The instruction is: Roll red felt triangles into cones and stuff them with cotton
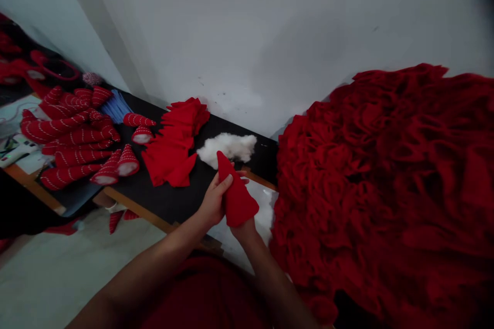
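Plain red felt cone (236, 198), tip up, over the near edge of the table, between both hands. Left hand (213, 201): narrow grip, thumb and fingers closed on the cone's side. Right hand (244, 232): at the cone's wide end, fingers mostly hidden behind it, grip not readable.

White fluffy stuffing (227, 146) just beyond the cone tip, on black tabletop (181, 200) with a wooden edge strip (139, 211). Stack of flat red felt pieces (173, 146) left of the stuffing. Further left, pile of red cones with white stitched stripes (73, 136), several open ends packed white. Small blue bundle (116, 105) behind that pile. Large heap of ruffled dark-red fabric (378, 190) right of both hands. Patch of white material (264, 216) between the cone and the heap, partly under the heap's edge.
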Available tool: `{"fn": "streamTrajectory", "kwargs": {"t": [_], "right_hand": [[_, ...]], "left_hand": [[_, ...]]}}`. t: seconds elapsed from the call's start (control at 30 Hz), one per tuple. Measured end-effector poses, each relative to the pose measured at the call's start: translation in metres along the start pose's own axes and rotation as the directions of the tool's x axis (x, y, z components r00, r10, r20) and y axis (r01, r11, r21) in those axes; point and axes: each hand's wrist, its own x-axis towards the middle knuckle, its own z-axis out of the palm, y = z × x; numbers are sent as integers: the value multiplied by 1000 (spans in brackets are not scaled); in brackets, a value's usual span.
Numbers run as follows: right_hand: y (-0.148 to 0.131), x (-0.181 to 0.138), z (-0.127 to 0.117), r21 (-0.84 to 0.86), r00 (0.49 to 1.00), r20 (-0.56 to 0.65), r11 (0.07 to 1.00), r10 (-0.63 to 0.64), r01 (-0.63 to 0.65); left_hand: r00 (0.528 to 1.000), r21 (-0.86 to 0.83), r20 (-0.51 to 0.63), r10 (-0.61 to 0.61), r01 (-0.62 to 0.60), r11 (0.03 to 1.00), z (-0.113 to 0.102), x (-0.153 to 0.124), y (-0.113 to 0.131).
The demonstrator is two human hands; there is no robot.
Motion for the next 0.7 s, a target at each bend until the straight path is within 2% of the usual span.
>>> {"fn": "streamTrajectory", "kwargs": {"t": [0.03, 0.1, 0.13, 0.17, 0.2, 0.23, 0.3, 0.37, 0.47, 0.53, 0.57, 0.6, 0.67, 0.7], "right_hand": [[-4, -4, 0, -181, 998, -25, 982, 57, -61], [-15, -19, 2, -505, 984, -118, 846, 131, -173], [-20, -27, 3, -595, 979, -157, 779, 128, -197], [-24, -34, 4, -625, 977, -186, 755, 100, -197], [-25, -39, 5, -623, 975, -210, 758, 78, -195], [-23, -41, 6, -574, 973, -222, 798, 66, -185], [-11, -33, 8, -356, 976, -208, 924, 69, -141], [7, -17, 10, -126, 983, -177, 989, 59, -82], [25, 4, 8, 193, 997, 7, 978, -79, 77], [23, 7, 3, 416, 960, 200, 904, -194, 96], [17, 6, -1, 435, 939, 277, 898, -203, 66], [11, 3, -5, 349, 935, 320, 936, -154, 35], [-1, -3, -11, 42, 956, 293, 998, 24, -38], [-6, -5, -13, -137, 967, 229, 987, 109, -79]], "left_hand": [[999, -18, -37, -8, 7, 1000, -1, 2, 0], [993, -53, -117, -13, 7, 999, -4, 7, 1], [989, -66, -150, -6, -4, 998, -6, 9, 2], [985, -74, -171, 5, -18, 997, -7, 11, 4], [985, -79, -172, 7, -21, 997, -9, 12, 5], [988, -80, -155, -5, -7, 997, -9, 12, 6], [994, -68, -99, -47, 41, 997, -9, 9, 5], [997, -48, -53, -64, 61, 997, -6, 3, 2], [999, -19, -27, -38, 37, 999, -5, -4, -4], [999, -10, -22, -44, 43, 999, -7, -5, -7], [998, -6, -27, -49, 49, 999, -8, -5, -7], [998, -2, -38, -54, 54, 999, -10, -4, -6], [996, 2, -69, -52, 53, 999, -13, -1, -3], [996, 4, -81, -48, 48, 999, -14, 0, -1]]}}
